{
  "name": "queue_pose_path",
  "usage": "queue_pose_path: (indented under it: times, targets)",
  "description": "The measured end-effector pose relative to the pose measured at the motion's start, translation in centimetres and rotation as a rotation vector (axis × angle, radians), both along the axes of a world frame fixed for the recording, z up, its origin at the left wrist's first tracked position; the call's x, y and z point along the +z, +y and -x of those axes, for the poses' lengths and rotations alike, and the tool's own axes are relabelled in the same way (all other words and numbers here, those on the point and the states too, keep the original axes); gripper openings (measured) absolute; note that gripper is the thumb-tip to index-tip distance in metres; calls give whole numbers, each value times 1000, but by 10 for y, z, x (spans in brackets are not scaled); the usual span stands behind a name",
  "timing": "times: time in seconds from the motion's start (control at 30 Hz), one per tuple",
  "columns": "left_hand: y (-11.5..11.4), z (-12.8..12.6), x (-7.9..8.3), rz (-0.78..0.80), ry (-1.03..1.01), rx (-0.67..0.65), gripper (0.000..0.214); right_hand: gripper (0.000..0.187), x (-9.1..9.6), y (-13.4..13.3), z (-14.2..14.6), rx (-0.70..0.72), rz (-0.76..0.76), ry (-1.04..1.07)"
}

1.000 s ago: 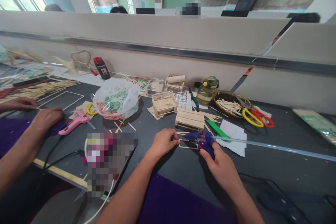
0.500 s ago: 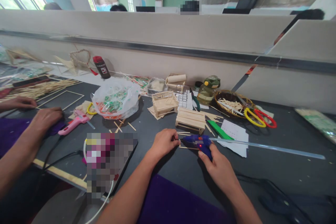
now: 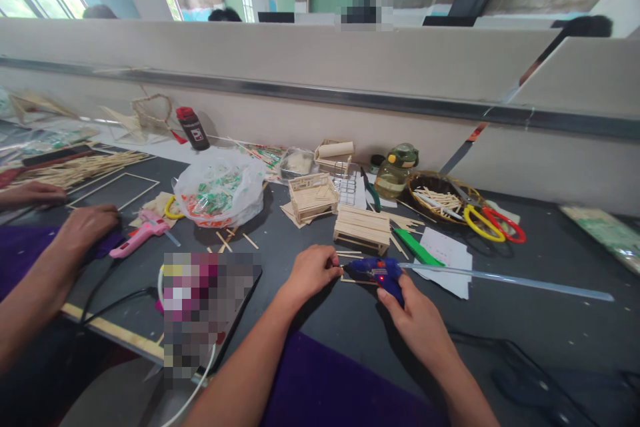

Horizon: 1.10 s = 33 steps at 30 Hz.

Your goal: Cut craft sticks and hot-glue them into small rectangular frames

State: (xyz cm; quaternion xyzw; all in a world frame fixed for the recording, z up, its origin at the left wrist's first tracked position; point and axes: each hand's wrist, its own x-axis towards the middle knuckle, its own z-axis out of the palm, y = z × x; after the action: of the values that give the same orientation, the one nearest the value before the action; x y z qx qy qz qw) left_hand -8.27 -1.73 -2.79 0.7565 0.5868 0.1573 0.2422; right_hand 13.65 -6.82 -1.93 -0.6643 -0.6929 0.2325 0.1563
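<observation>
My right hand (image 3: 413, 310) is wrapped round a blue glue gun (image 3: 377, 269), with a red light on its side and a long clear glue stick (image 3: 525, 277) sticking out of its back. The gun's dark nozzle points left and almost meets the fingertips of my left hand (image 3: 317, 270). Thumb and forefinger of that hand pinch a small wooden stick, mostly hidden; just its pale end shows. Thin wooden sticks (image 3: 359, 281) lie on the dark table beneath the gun. Right behind it stands a small slatted wooden model (image 3: 363, 228).
A railed wooden model (image 3: 313, 199), a green ruler-like strip (image 3: 419, 248), white paper (image 3: 443, 260) and a basket (image 3: 425, 208) with scissors (image 3: 485, 223) are farther back. On the left are a plastic bag (image 3: 220, 187), a pink glue gun (image 3: 143, 233) and a co-worker's hands (image 3: 90, 227).
Both my hands and the blue glue gun hold nearly the same place. The view has shifted very slightly; the co-worker's far hand has moved a little left.
</observation>
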Motion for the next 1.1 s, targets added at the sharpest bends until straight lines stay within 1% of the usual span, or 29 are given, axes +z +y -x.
queue_pose_path:
  times: [0.2,0.37,0.63,0.93,1.1]
  targets:
    - [0,-1,1,21,11,16,10,49,-1,0,0,-2,-1,11]
    - [0,-1,0,-1,3,8,11,53,0,0,0,7,20,10]
    - [-1,-2,6,52,8,24,10,52,0,0,0,15,16,17]
    - [0,0,-1,11,-31,3,9,52,1,0,-1,19,39,3]
    - [0,1,-3,-11,-37,-11,9,52,0,0,0,21,31,22]
